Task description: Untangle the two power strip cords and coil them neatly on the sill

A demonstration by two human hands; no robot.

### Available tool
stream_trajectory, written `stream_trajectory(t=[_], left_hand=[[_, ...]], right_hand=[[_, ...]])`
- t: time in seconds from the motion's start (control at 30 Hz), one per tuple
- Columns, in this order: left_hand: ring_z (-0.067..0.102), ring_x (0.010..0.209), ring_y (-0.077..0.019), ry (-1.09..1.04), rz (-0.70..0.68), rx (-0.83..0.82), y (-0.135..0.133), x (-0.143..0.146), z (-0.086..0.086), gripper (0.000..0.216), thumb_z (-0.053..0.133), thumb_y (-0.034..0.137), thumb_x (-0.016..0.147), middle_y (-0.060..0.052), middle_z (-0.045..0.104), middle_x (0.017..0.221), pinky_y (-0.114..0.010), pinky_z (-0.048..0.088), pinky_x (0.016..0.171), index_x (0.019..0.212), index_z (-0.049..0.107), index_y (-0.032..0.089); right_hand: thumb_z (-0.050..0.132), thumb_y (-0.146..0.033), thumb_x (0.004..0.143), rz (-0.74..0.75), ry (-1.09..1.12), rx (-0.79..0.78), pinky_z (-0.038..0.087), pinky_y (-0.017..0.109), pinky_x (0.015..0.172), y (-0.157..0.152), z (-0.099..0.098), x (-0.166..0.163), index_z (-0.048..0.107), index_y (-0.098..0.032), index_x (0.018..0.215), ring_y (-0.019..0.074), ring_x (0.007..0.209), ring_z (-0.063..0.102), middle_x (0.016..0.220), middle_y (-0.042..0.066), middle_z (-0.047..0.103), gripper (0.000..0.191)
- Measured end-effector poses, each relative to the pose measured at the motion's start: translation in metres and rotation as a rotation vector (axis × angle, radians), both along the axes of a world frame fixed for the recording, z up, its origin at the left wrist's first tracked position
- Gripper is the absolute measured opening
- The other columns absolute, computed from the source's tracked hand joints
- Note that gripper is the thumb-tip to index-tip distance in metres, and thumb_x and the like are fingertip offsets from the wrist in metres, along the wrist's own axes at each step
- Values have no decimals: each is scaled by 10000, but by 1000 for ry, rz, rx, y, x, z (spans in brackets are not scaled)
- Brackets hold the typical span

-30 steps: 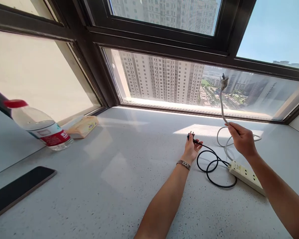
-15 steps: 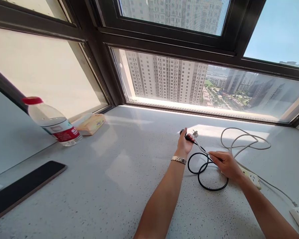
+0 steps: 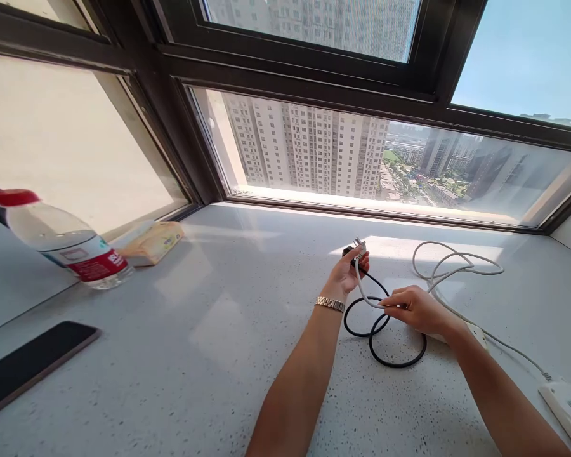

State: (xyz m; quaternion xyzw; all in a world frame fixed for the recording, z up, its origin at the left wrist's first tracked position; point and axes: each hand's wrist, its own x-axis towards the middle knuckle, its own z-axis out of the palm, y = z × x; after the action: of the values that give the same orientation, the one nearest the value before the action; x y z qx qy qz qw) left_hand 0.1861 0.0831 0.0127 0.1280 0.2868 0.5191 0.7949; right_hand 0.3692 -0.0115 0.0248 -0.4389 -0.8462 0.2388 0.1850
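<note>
My left hand [image 3: 346, 274] is closed round a black plug and a grey plug [image 3: 360, 246], held together above the pale speckled sill [image 3: 219, 355]. A black cable [image 3: 385, 346] runs from the black plug and lies in loops below the hand. My right hand [image 3: 416, 309] pinches the white cable [image 3: 457, 270] a short way behind the grey plug. That white cable curls in loops to the right. A white power strip [image 3: 476, 331] lies partly hidden behind my right hand. My left wrist wears a metal watch band.
A water bottle [image 3: 61, 244] with a red cap lies at the left, a tissue pack [image 3: 150, 244] behind it. A dark phone [image 3: 31, 365] rests near the left front edge. A second white socket block [image 3: 568, 406] sits at far right. Dark window frames close the back.
My right hand brought the grey plug down from up by the window to my left hand, which now holds both plugs. The white cable settled in loops on the sill.
</note>
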Motion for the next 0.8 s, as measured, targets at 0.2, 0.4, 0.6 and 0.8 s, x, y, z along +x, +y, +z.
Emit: stream_trajectory(t=[0.2,0.4,0.6,0.8], left_hand=[[257,352,15,-133,-2,156,-19,7,30,152,710,105,732,108,360,516,-115,234,349,806,582,140],[168,352,1,-168,13,343,-55,27,65,203,704,154,701,122,237,503,-129,145,339,871,592,161],[160,340,-12,-139,167,416,-79,9,98,75,633,129,757,113,211,481,-140,159,338,805,594,171],[122,326,-38,-210,487,528,-100,-50,129,149,539,101,784,110,204,457,-158,154,314,876,608,197]], right_hand=[[672,-451,787,-180,238,33,506,363,833,6,-1,0,596,-228,1068,222,1001,581,1119,84,600,367],[689,-536,754,-67,514,-242,484,276,589,0,3,-24,546,-197,1090,135,634,542,759,-11,574,499],[620,-480,806,-91,331,-244,276,219,474,-9,37,-13,568,-178,757,73,510,305,565,-70,350,310],[548,-537,830,-306,167,-44,258,251,498,7,12,36,583,-189,801,100,498,314,538,-56,407,351]])
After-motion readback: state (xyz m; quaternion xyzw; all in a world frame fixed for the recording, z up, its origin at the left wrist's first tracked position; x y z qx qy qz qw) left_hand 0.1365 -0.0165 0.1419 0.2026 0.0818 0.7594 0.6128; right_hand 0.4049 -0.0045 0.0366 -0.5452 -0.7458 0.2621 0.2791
